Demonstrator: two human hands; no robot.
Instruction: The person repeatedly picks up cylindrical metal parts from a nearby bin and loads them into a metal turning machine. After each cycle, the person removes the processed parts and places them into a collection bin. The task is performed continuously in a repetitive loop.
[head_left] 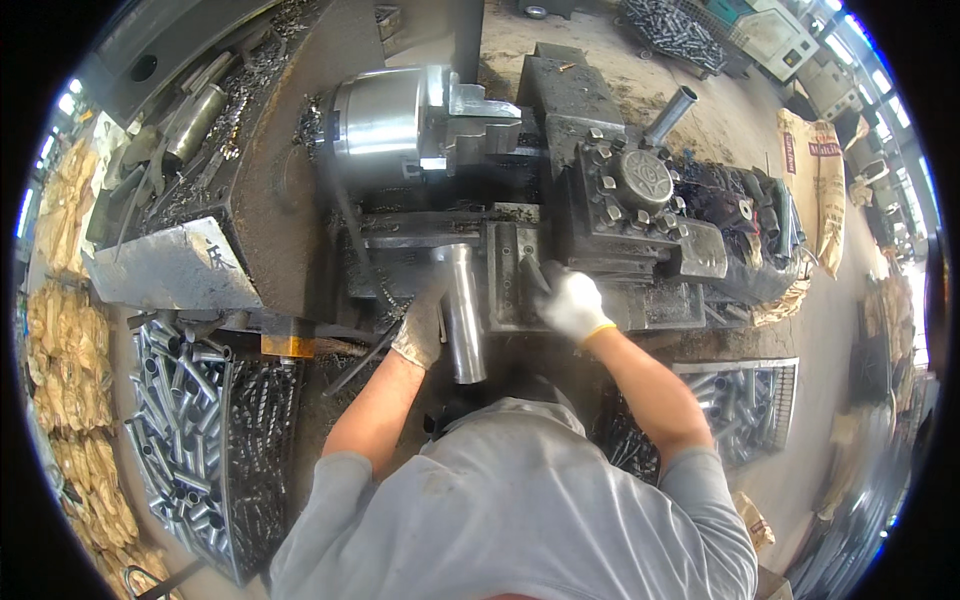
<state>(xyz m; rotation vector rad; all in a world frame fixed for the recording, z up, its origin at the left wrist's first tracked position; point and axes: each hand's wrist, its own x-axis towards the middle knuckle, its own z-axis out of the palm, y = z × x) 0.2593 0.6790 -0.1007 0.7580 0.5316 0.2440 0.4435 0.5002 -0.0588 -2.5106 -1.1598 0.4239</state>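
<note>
My left hand (422, 325), in a soiled work glove, is closed around a shiny metal tube (462, 325). The tube stands roughly lengthwise before my body, its lower end toward me. My right hand (574, 304), in a whiter glove with a yellow cuff, is at the front of the lathe carriage (507, 265). Its fingers are curled by a dark, slim part that I cannot make out. Beyond both hands sits the lathe chuck (385, 118) with its stepped jaws. To the right of it stands the bolted tool post (640, 182).
A bin of metal tubes (232, 470) stands low on the left, and a crate (790, 400) holding more tubes on the right. Dark metal shavings (262, 425) lie beside the left bin. A pipe-like handle (672, 115) rises from the tool post.
</note>
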